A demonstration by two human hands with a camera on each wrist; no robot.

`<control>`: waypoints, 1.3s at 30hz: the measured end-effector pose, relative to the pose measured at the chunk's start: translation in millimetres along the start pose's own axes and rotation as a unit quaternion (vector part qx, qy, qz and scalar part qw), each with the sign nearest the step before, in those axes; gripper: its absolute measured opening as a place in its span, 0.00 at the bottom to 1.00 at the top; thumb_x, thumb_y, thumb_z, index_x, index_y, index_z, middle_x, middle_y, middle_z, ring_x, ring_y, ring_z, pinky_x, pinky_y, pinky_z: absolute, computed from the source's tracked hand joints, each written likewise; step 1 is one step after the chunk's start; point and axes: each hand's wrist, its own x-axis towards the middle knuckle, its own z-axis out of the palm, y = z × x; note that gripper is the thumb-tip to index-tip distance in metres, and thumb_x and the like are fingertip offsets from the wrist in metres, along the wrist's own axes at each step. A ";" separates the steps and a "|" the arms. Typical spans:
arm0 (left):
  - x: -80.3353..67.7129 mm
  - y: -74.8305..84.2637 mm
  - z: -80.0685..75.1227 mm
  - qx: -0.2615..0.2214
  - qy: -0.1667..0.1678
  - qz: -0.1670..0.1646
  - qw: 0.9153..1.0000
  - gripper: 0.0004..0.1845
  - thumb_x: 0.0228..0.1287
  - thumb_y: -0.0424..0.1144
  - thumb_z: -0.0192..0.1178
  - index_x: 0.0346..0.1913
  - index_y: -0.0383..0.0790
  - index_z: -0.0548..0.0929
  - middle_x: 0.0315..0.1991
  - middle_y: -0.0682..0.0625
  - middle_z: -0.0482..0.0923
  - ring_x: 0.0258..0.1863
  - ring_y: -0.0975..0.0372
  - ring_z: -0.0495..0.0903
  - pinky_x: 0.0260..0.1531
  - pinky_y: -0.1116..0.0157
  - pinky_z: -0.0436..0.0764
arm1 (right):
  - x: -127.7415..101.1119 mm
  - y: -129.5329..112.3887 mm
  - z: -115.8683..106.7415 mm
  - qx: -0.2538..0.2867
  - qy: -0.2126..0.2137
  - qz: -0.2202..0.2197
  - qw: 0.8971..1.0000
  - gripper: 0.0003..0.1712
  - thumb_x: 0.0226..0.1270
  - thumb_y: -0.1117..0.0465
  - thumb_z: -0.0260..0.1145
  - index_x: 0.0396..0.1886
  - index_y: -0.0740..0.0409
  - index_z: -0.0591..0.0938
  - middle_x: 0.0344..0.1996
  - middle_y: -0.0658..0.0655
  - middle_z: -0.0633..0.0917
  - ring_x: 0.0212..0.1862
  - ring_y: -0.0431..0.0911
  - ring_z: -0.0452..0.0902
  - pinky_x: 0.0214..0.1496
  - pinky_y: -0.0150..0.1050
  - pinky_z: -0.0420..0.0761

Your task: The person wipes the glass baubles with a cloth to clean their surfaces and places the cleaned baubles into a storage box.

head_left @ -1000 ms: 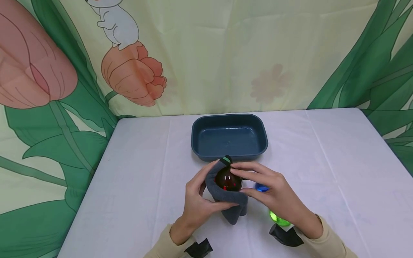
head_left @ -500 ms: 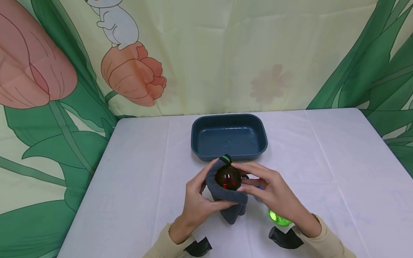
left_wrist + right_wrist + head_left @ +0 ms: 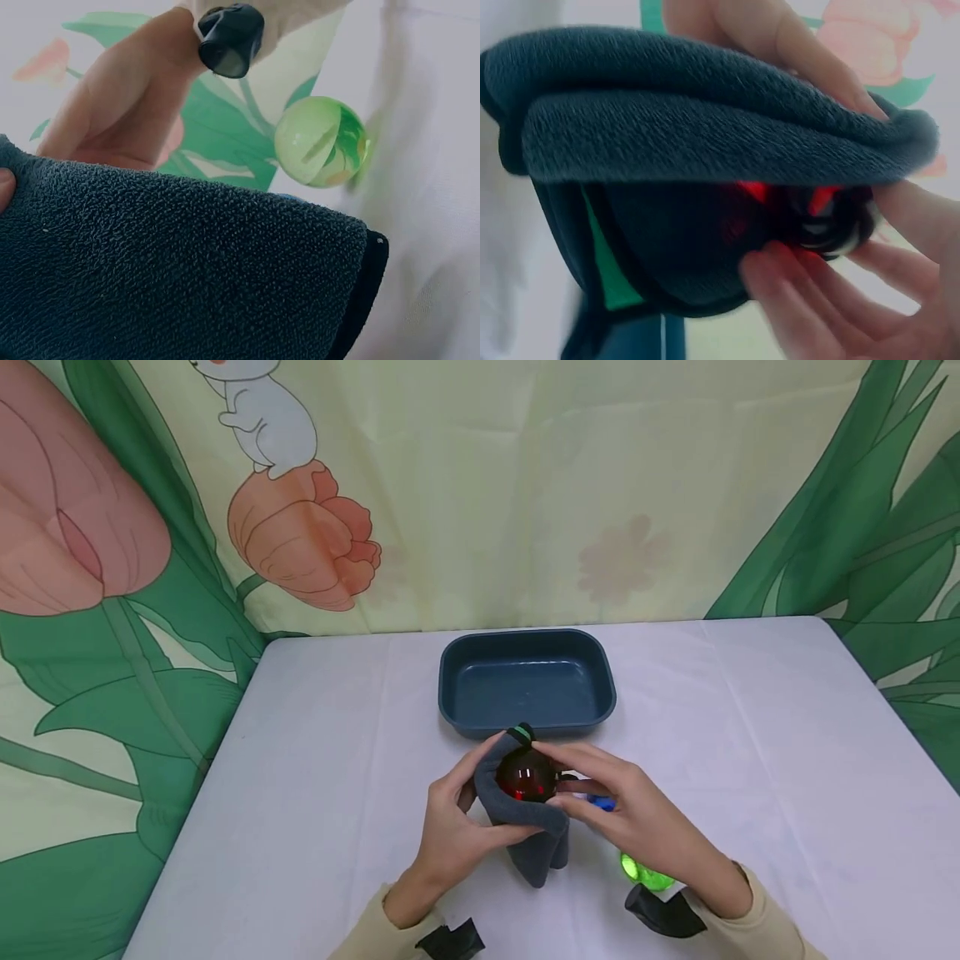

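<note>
My left hand point(image 3: 456, 828) grips a dark grey cloth point(image 3: 525, 839) that cups a dark red glass ball point(image 3: 527, 777) just above the table. Thumb and fingers of my right hand point(image 3: 626, 817) pinch the ball from the right. In the right wrist view the cloth point(image 3: 705, 127) folds over the red ball point(image 3: 780, 217), with my right fingertips point(image 3: 802, 300) under it. The left wrist view shows the cloth point(image 3: 187, 277) close up and a green ball point(image 3: 321, 141) beyond it.
An empty dark blue tray point(image 3: 527, 681) stands just behind the hands. A blue ball point(image 3: 600, 802) peeks out behind my right hand, and the green ball point(image 3: 647, 873) lies by my right wrist. A white cloth point(image 3: 750, 760) covers the table.
Both hands keep their hold on the cloth and ball almost in place. My right fingers have closed in slightly over the ball, and the camera view has shifted a little.
</note>
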 end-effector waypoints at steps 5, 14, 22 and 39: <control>-0.8 0.4 -1.6 0.002 0.003 -0.008 1.000 0.45 0.43 0.26 0.79 0.69 0.37 0.71 0.61 0.41 0.79 0.57 0.54 0.82 0.57 0.60 0.81 | 0.1 -4.1 -1.4 -0.036 0.020 -0.037 0.998 0.32 0.64 0.66 0.71 0.67 0.52 0.75 0.62 0.54 0.76 0.56 0.45 0.81 0.52 0.38 0.85; 2.4 -0.6 -1.9 0.001 -0.001 -0.002 1.000 0.44 0.44 0.26 0.79 0.68 0.37 0.72 0.60 0.41 0.79 0.57 0.54 0.81 0.56 0.60 0.82 | 0.6 -0.9 -4.7 -0.157 0.011 -0.134 0.978 0.25 0.68 0.54 0.67 0.64 0.47 0.79 0.66 0.50 0.74 0.65 0.45 0.71 0.47 0.22 0.81; 3.7 0.7 -0.4 -0.014 -0.002 -0.025 1.000 0.43 0.46 0.27 0.78 0.69 0.38 0.72 0.61 0.41 0.78 0.57 0.54 0.81 0.57 0.60 0.81 | 2.5 -1.1 -0.6 -0.188 0.032 -0.162 0.968 0.30 0.60 0.61 0.75 0.64 0.51 0.79 0.63 0.53 0.76 0.62 0.48 0.74 0.49 0.21 0.80; 2.6 1.9 -2.4 -0.038 0.000 -0.102 0.994 0.45 0.45 0.26 0.78 0.69 0.46 0.72 0.63 0.47 0.76 0.59 0.55 0.79 0.58 0.61 0.81 | 0.7 4.6 6.4 -0.232 0.032 -0.171 0.957 0.40 0.57 0.69 0.75 0.70 0.54 0.72 0.65 0.56 0.74 0.63 0.49 0.74 0.59 0.22 0.76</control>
